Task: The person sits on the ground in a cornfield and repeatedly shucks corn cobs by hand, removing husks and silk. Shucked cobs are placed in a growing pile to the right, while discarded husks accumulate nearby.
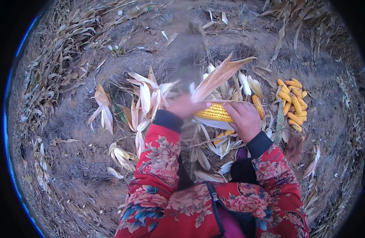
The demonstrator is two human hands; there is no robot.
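Note:
An ear of corn [214,113] with bright yellow kernels lies crosswise between my hands, its husk [218,77] partly peeled back, one dry leaf sticking up and a paler one hanging below. My right hand [246,119] is closed round its right end. On the left end my left hand [185,106] grips the ear and husk; its thumb shows against the kernels, while the other fingers are blurred. Just right of my right hand a bare ear [257,106] rests on the husks. Another yellow ear [224,136] shows partly beneath the held one.
Several husked ears make a pile [294,101] at the right. Peeled husks [149,93] lie left of my hands, with a loose husk [102,108] farther left. Dry stalks [51,59] cover the far left ground, and more stalks [317,23] stand at the upper right.

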